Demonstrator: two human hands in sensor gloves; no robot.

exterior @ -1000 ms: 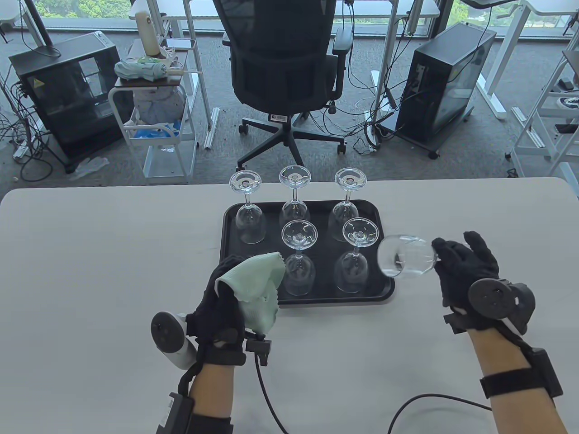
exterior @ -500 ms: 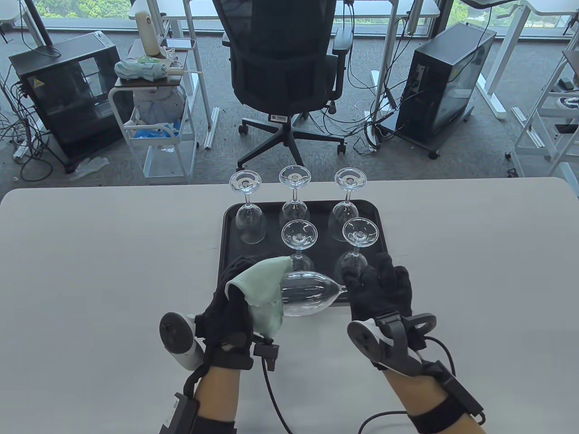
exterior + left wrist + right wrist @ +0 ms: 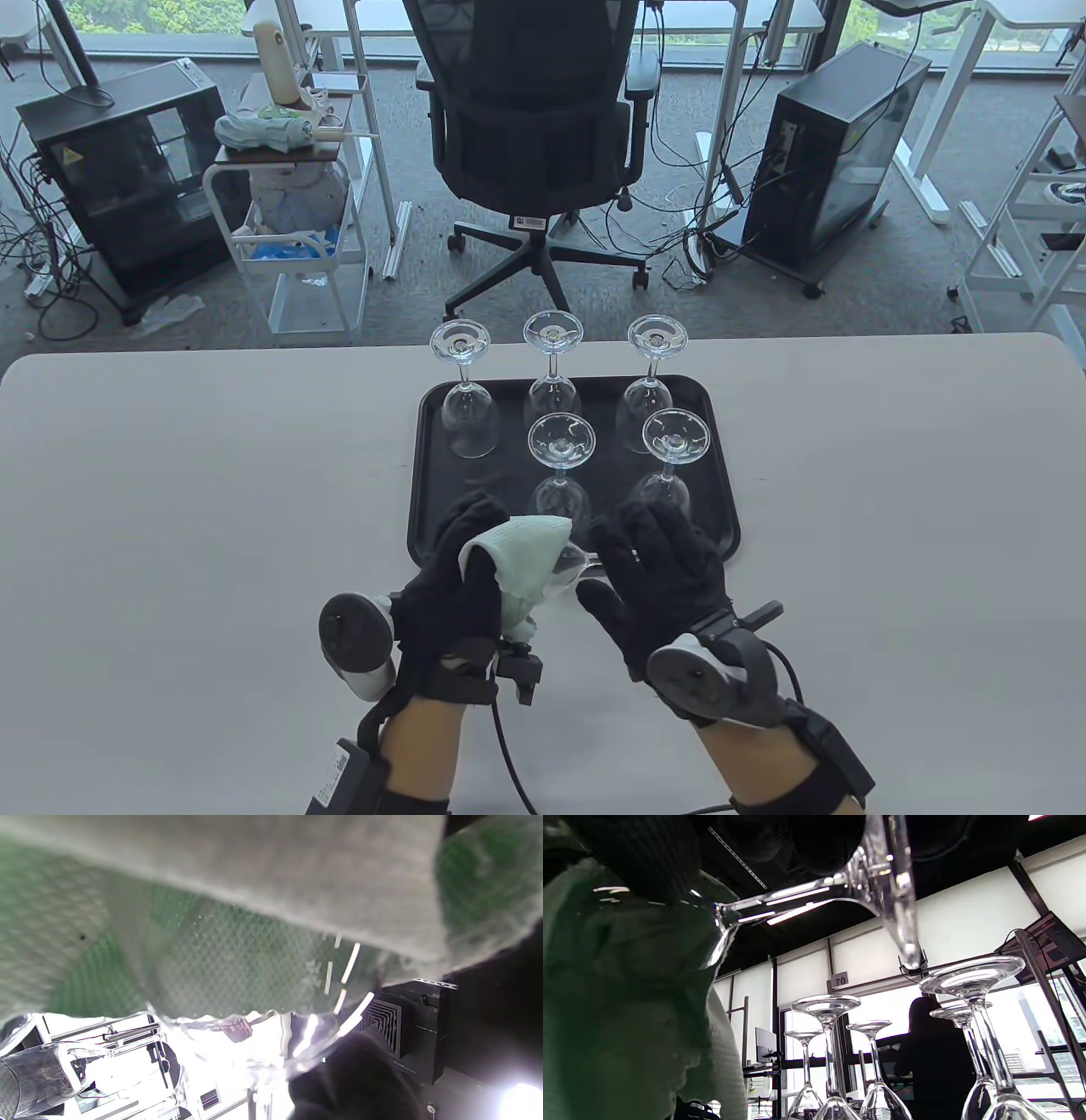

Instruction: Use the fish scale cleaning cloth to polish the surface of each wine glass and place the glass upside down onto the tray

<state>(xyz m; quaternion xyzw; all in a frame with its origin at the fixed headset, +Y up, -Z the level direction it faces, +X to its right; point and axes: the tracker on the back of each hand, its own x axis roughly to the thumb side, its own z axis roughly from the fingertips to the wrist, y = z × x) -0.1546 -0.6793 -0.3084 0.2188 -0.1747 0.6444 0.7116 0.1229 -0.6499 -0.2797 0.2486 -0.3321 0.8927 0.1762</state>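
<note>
Table view: right hand grip closed on clear, thin-walled, slippery, fragile wine glass at the stem; left hand grip wraps pale-green cloth round the bowl.

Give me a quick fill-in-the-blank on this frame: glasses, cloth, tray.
1. The number of wine glasses standing upside down on the black tray is ____.
2. The left hand wraps the bowl of the held glass in a pale ____ cloth.
3. The right hand holds that glass by its ____ end.
4. The free spot on the tray is in the front row, on the person's ____.

Missing words: five; green; stem; left
</note>
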